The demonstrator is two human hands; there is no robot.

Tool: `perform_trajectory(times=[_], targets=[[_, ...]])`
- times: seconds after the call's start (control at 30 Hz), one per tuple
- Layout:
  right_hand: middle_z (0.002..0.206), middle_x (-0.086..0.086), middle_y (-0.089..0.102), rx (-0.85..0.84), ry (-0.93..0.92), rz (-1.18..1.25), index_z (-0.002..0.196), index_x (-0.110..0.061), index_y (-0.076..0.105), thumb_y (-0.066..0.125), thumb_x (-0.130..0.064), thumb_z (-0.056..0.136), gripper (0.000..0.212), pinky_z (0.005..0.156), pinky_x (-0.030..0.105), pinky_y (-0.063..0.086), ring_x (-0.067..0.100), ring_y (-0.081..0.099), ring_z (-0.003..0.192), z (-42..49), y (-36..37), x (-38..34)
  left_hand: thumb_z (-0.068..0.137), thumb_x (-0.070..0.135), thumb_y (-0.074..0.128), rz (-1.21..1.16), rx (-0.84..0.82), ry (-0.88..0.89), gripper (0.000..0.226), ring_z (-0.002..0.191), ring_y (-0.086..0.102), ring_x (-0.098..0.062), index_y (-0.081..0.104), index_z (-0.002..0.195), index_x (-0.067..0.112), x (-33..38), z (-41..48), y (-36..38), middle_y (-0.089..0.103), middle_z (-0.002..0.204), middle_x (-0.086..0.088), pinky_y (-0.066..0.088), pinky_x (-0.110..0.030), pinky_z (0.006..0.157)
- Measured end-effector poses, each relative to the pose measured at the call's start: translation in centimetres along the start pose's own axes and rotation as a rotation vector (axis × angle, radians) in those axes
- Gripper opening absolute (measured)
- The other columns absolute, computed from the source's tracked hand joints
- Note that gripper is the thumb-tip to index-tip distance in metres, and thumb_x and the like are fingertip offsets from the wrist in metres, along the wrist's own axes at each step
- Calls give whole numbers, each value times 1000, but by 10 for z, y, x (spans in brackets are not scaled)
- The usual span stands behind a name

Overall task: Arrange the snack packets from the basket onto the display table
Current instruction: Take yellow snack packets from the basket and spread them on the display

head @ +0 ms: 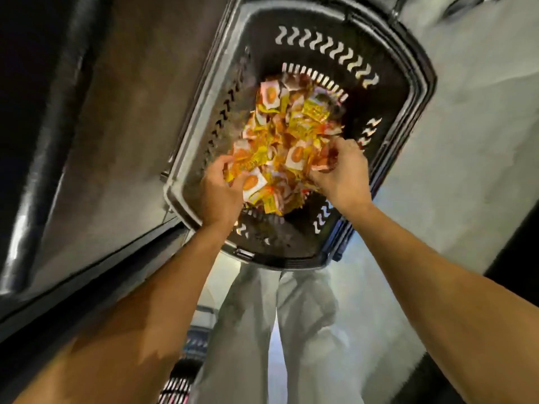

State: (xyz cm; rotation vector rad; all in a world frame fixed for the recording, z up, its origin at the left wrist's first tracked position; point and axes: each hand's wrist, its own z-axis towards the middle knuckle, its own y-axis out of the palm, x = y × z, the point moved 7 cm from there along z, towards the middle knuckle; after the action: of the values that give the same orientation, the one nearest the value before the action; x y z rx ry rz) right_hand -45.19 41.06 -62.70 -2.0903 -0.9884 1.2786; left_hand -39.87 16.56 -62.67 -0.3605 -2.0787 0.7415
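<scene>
The snack packets (288,135) under the fingers (338,147) are brightly lit, almost washed out. Glare is seen on the basket (424,71) rim beyond the fingertips. Left of the fingers the scene is dim and smeared by motion blur; lines are bent by wide-angle distortion.

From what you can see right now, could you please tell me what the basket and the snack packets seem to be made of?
The basket looks like moulded black plastic, semi-gloss: its rim catches light and its walls carry cut-out slots. The snack packets appear to be thin printed film, plastic or foil-lined; they crinkle and glint, but blur leaves the exact type open.
</scene>
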Motion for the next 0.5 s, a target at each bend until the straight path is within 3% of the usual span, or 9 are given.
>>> perform_trajectory(times=[0.07,0.1,0.2,0.33,0.5], targets=[[112,12,55,-86,-26,-39,119,-12,58,76,-32,73,53,86,38,48,31,54,106,-4,10,7,85,25,68,31,-43,5,37,106,62,-17,61,121,23,-7,-1,6,66,115,0,52,-33,91],[117,13,54,-115,-44,-66,125,-13,55,75,-34,75,58,89,42,49,32,53,110,-8,9,7,86,26,66,65,-51,24,39,108,61,-15,60,124,25,-5,-4,4,65,118,1,52,-37,93],[120,15,57,-136,-98,-179,129,-11,54,69,-35,84,54,89,46,50,35,53,113,-22,-14,-10,89,24,65,165,-68,124,42,110,60,-18,58,130,19,21,-20,-9,64,120,-3,49,-35,96],[104,14,60,-146,-175,-347,109,-8,61,60,-27,87,29,75,45,53,37,59,97,-52,-79,-62,91,27,57,308,-144,196,40,109,60,-29,56,130,18,81,-50,-48,62,120,-8,50,-43,90],[112,11,59,-172,-251,-496,117,-12,58,58,-32,90,34,79,43,50,35,59,103,-110,-182,-154,87,27,55,390,-150,298,30,99,60,-35,60,113,15,188,-103,-129,63,109,-13,51,-47,81]])
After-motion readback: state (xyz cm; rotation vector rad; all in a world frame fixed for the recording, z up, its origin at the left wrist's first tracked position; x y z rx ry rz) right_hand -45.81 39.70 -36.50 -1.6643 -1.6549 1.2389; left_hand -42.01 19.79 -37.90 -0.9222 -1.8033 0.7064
